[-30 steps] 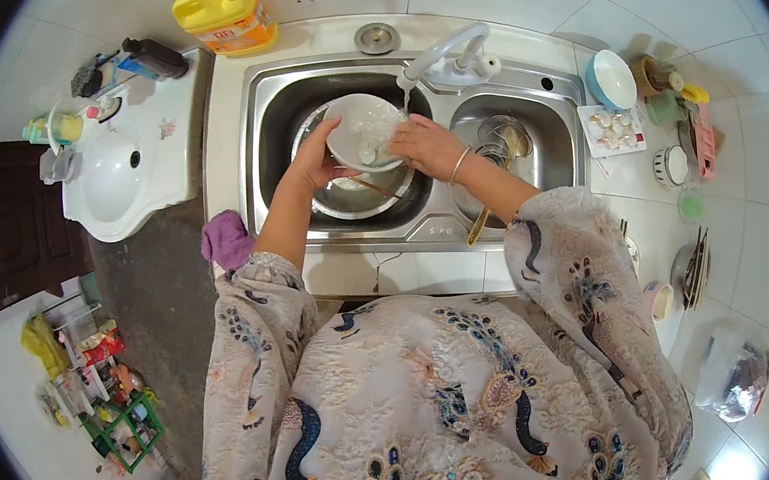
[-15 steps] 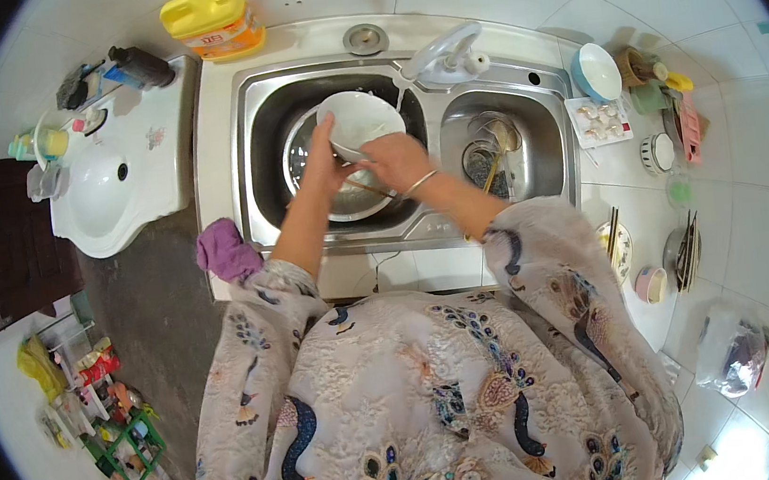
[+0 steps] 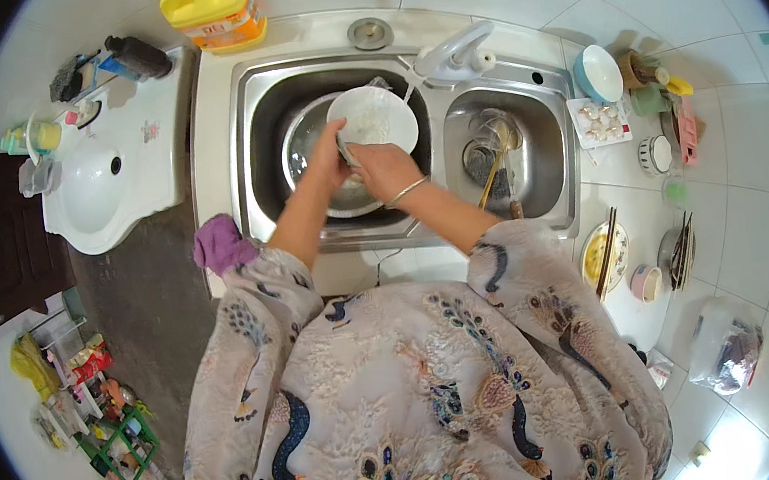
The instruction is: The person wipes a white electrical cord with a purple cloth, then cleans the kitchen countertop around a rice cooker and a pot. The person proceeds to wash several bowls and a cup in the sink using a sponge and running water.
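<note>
A white bowl (image 3: 400, 124) with wet, whitish suds inside is tilted over the left sink basin. My left hand (image 3: 327, 166) closes on its near-left rim, the thumb up against the edge. Fingers bent, my right hand (image 3: 384, 172) presses at the near rim beside the left. A small greyish piece (image 3: 346, 154) shows between the two hands; its kind is hard to make out. Beneath the bowl, a round metal basin (image 3: 292, 151) stands in the left sink (image 3: 256, 198). A thin stream of water falls beside the bowl from the white faucet (image 3: 453, 52).
The right sink (image 3: 545, 151) holds wooden chopsticks (image 3: 494, 175) and other utensils. On the right counter are a blue-white bowl (image 3: 598, 73), a white tray (image 3: 602, 135) and a food-stained plate (image 3: 616, 259). A yellow detergent jug (image 3: 215, 15) and a purple cloth (image 3: 222, 243) sit left.
The bowl has shifted slightly right and tipped, showing more of its inside. My right hand has moved left and down, closer to my left hand.
</note>
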Available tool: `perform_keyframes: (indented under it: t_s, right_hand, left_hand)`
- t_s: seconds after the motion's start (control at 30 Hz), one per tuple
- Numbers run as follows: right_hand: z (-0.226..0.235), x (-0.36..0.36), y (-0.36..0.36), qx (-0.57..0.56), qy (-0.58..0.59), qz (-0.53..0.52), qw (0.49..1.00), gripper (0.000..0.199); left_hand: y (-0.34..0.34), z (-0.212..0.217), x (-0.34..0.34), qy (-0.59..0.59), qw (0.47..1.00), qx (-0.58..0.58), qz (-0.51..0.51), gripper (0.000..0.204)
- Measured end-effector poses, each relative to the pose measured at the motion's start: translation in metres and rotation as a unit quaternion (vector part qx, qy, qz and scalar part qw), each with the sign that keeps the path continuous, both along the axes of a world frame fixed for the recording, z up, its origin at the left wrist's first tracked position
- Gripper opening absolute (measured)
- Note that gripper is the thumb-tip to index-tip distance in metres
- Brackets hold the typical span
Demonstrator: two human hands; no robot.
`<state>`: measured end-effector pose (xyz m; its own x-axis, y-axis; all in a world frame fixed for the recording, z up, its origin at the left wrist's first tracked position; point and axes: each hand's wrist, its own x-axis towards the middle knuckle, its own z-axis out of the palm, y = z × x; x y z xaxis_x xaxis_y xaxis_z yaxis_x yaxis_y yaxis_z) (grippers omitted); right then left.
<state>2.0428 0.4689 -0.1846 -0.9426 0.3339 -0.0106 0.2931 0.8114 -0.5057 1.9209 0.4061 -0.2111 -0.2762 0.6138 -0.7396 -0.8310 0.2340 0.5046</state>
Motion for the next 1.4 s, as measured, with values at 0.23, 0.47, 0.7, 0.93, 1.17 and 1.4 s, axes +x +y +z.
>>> perform_keyframes:
  t_s: [0.23, 0.47, 0.7, 0.93, 1.17, 1.4]
  right_hand:
    - [0.021, 0.021, 0.049, -0.050, 0.099, 0.029, 0.993, 0.018]
    - [-0.017, 0.029, 0.073, -0.682, 0.273, -0.341, 0.587, 0.031]
    - [-0.059, 0.030, 0.089, -0.725, 0.278, -0.395, 0.491, 0.031]
    - [-0.035, 0.026, 0.087, -0.551, 0.283, -0.272, 0.737, 0.034]
    - [0.000, 0.005, 0.074, -0.258, 0.161, -0.175, 0.936, 0.032]
    - [-0.012, -0.003, 0.067, -0.082, 0.234, -0.127, 0.960, 0.041]
  left_hand:
    - [-0.005, -0.003, -0.026, -0.149, 0.970, 0.139, -0.136, 0.068]
    - [0.008, -0.029, 0.005, -0.124, 0.974, 0.189, 0.003, 0.056]
    - [0.002, -0.003, -0.001, -0.100, 0.947, 0.301, 0.049, 0.033]
    - [0.014, 0.002, 0.000, 0.093, 0.976, 0.196, 0.007, 0.028]
    - [0.018, 0.013, 0.021, 0.273, 0.960, 0.061, -0.004, 0.031]
    - [0.018, 0.018, 0.019, 0.266, 0.960, 0.092, 0.010, 0.029]
